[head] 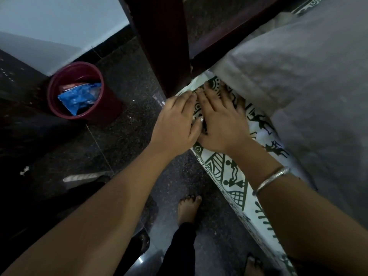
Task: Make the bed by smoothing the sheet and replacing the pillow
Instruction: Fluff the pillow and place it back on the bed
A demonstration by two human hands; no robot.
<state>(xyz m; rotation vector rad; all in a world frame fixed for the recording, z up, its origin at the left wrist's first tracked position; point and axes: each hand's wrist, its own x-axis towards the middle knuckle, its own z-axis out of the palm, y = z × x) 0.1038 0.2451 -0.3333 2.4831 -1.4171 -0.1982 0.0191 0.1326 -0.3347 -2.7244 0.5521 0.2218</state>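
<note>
A white sheet (235,176) with dark green figure prints covers the bed's near edge and corner. My left hand (175,120) and my right hand (221,124) lie side by side on the sheet at the bed's corner, fingers straight and pressing the cloth down by the dark wooden bedpost (163,42). The fingertips point toward the post. A grey pillow (298,66) lies on the bed just right of my right hand, its edge touching the fingers. A silver bangle (272,179) is on my right forearm.
A maroon bucket (79,90) holding blue plastic wrappers stands on the dark speckled floor (123,140) to the left, near a pale wall. My bare feet (189,208) stand beside the bed's edge. A dark wooden headboard rail runs behind the pillow.
</note>
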